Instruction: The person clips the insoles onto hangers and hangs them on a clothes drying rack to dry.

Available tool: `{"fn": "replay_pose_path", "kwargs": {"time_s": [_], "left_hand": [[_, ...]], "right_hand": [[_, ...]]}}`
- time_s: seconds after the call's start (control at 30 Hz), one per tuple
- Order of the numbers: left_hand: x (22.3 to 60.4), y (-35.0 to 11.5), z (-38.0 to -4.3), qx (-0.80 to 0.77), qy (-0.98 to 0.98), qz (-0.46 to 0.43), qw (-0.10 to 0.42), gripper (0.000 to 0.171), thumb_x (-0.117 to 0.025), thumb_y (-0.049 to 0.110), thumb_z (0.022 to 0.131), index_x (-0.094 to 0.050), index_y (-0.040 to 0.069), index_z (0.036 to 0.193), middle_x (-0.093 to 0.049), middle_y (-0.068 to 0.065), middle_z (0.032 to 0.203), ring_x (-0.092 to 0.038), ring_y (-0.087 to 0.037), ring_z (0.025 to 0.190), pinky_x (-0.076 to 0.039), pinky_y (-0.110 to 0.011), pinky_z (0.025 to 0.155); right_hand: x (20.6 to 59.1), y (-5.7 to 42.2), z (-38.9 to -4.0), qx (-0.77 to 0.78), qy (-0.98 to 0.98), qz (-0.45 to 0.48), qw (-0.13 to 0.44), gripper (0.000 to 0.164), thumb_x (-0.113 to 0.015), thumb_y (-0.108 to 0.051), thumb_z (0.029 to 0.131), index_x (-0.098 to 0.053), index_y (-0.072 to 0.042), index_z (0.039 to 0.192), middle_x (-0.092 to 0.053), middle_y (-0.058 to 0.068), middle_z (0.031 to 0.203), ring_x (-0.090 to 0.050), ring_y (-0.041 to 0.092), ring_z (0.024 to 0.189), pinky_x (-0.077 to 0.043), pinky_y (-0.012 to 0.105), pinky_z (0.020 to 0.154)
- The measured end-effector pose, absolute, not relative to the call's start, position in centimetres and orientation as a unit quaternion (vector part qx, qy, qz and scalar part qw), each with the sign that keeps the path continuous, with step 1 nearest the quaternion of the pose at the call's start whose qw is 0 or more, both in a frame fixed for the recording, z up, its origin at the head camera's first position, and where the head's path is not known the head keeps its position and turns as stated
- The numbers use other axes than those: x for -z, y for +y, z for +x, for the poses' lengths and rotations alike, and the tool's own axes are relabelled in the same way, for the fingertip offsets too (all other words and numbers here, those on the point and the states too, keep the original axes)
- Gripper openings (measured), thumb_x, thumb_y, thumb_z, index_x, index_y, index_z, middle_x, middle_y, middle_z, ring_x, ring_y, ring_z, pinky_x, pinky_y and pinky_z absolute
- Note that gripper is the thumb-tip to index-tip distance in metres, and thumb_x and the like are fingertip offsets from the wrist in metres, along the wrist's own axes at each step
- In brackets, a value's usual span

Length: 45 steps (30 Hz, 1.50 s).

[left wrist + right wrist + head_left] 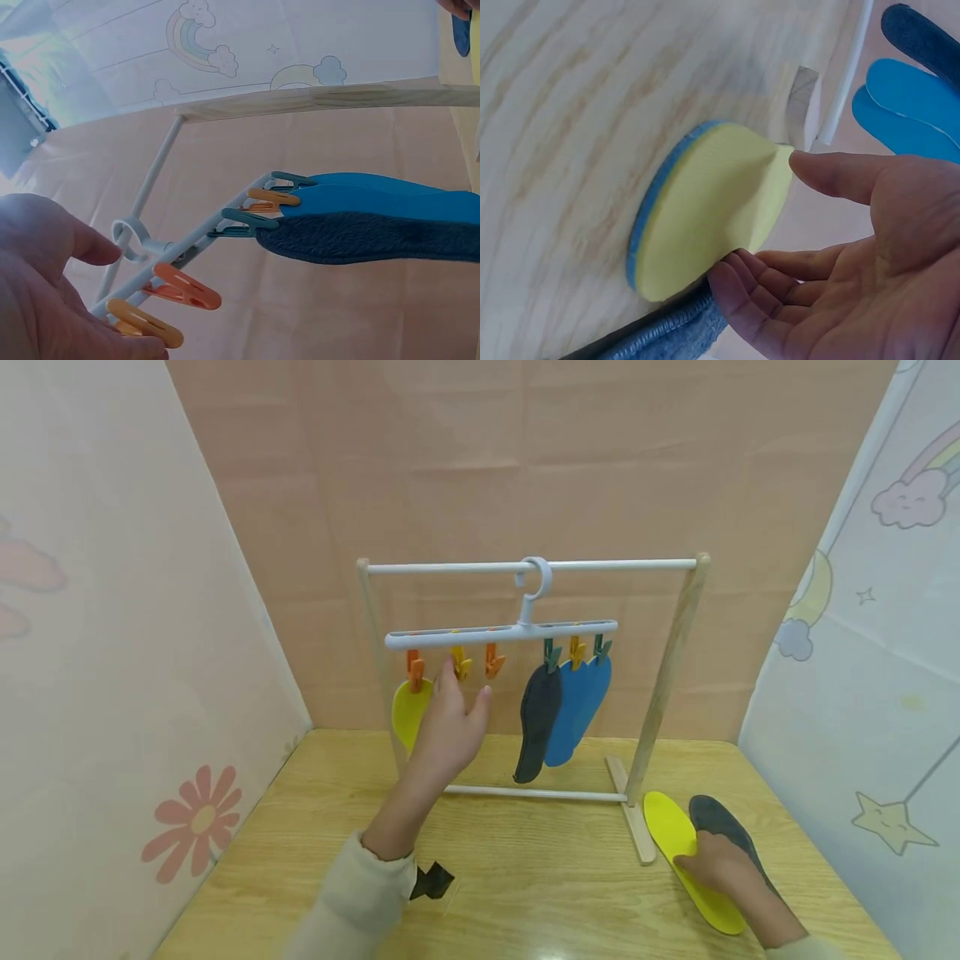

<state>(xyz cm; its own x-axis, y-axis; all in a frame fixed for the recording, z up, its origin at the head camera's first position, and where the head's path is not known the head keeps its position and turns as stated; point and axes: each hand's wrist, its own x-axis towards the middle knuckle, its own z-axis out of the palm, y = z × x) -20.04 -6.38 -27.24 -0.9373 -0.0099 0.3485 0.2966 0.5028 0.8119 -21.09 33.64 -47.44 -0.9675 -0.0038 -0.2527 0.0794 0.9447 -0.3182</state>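
My left hand [453,722] reaches up to the hanger [435,641], a fingertip at a yellow clip [464,668] and the thumb held away from it. Beside that clip, an orange clip [492,664] hangs with nothing in it. Partly behind my left hand, a yellow insole [407,717] hangs from another orange clip. My right hand [723,864] holds a yellow insole [663,820] by its edges at the table; its blue underside [646,199] shows in the right wrist view. A dark insole [716,814] lies alongside, partly under that hand.
A dark insole [538,722] and two blue insoles [596,693] hang from clips on the hanger's right half. The hanger hooks over a rack's white bar [622,564]. One wooden foot [641,835] of the rack stands near the right hand. Black tape [432,882] marks the table.
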Motion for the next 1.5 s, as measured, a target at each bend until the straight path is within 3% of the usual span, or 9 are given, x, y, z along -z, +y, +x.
{"fn": "replay_pose_path", "kwargs": {"time_s": [0.1,0.23,0.37,0.5,0.73,0.87,1.13,1.33,1.5], "left_hand": [[27.4,-6.3,-20.6,0.520,-0.834,-0.085,0.166,0.073,-0.050,0.029,0.107,-0.009,0.003,0.161,-0.018,-0.017,0.167,-0.023,-0.032,0.152,-0.026,-0.050,0.121],[27.8,-6.4,-21.5,0.561,-0.800,-0.099,0.188,0.067,-0.049,0.027,0.108,-0.014,0.003,0.160,-0.032,-0.017,0.159,-0.039,-0.031,0.144,-0.035,-0.047,0.117],[27.8,-6.6,-22.3,0.591,-0.770,-0.115,0.211,0.057,-0.048,0.026,0.108,-0.027,0.001,0.155,-0.047,-0.014,0.126,-0.051,-0.025,0.108,-0.048,-0.036,0.093],[27.7,-6.8,-22.6,0.598,-0.761,-0.125,0.218,0.042,-0.045,0.028,0.109,-0.042,-0.002,0.139,-0.044,-0.010,0.103,-0.043,-0.022,0.087,-0.038,-0.032,0.074],[27.7,-6.8,-23.2,0.629,-0.738,-0.132,0.208,0.040,-0.047,0.027,0.108,-0.044,-0.002,0.134,-0.056,-0.014,0.110,-0.055,-0.025,0.099,-0.047,-0.036,0.091],[27.7,-6.7,-23.7,0.651,-0.716,-0.150,0.204,0.036,-0.048,0.025,0.107,-0.047,-0.003,0.130,-0.064,-0.017,0.112,-0.064,-0.027,0.106,-0.051,-0.040,0.101],[28.0,-6.1,-24.9,0.692,-0.673,-0.146,0.216,0.031,-0.049,0.027,0.108,-0.055,-0.003,0.109,-0.062,-0.014,0.097,-0.061,-0.032,0.093,-0.053,-0.034,0.087],[28.2,-5.7,-25.8,0.726,-0.645,-0.104,0.214,0.029,-0.051,0.028,0.107,-0.059,0.000,0.106,-0.065,-0.020,0.100,-0.062,-0.030,0.093,-0.052,-0.036,0.090],[28.3,-5.4,-26.2,0.750,-0.623,-0.083,0.206,0.036,-0.052,0.028,0.107,-0.058,-0.007,0.113,-0.066,-0.015,0.098,-0.064,-0.031,0.095,-0.053,-0.042,0.096]], "right_hand": [[47.9,33.3,-21.1,0.152,0.981,0.015,0.116,0.065,-0.070,-0.038,0.094,-0.053,0.023,0.108,-0.056,0.019,0.088,-0.056,0.027,0.075,-0.051,0.042,0.065],[48.3,32.8,-21.2,0.139,0.985,0.011,0.105,0.060,-0.073,-0.041,0.091,-0.058,0.016,0.099,-0.052,0.020,0.087,-0.052,0.027,0.074,-0.048,0.041,0.063],[48.6,32.7,-21.5,0.160,0.982,0.032,0.097,0.066,-0.078,-0.041,0.086,-0.051,0.018,0.100,-0.050,0.019,0.083,-0.052,0.028,0.073,-0.048,0.039,0.062],[48.7,33.2,-21.8,0.207,0.972,0.051,0.100,0.082,-0.081,-0.042,0.083,-0.039,0.023,0.111,-0.051,0.020,0.085,-0.054,0.029,0.075,-0.050,0.039,0.062],[47.9,33.9,-21.7,0.303,0.948,0.019,0.092,0.060,-0.069,-0.033,0.096,-0.048,0.018,0.121,-0.063,0.018,0.098,-0.061,0.025,0.082,-0.052,0.040,0.068],[47.5,34.1,-21.3,0.304,0.949,0.011,0.084,0.060,-0.065,-0.033,0.098,-0.046,0.016,0.128,-0.064,0.020,0.107,-0.060,0.026,0.088,-0.051,0.042,0.072],[47.3,34.9,-20.6,0.366,0.927,0.030,0.080,0.064,-0.062,-0.036,0.100,-0.043,0.015,0.134,-0.065,0.011,0.101,-0.060,0.021,0.084,-0.051,0.037,0.069],[47.1,34.7,-20.2,0.430,0.898,0.038,0.082,0.064,-0.057,-0.039,0.103,-0.039,0.011,0.140,-0.066,0.011,0.106,-0.063,0.020,0.086,-0.054,0.037,0.070],[46.6,34.4,-19.5,0.470,0.878,0.041,0.081,0.056,-0.056,-0.034,0.105,-0.040,0.008,0.139,-0.067,0.011,0.104,-0.065,0.022,0.085,-0.055,0.038,0.069]]}}
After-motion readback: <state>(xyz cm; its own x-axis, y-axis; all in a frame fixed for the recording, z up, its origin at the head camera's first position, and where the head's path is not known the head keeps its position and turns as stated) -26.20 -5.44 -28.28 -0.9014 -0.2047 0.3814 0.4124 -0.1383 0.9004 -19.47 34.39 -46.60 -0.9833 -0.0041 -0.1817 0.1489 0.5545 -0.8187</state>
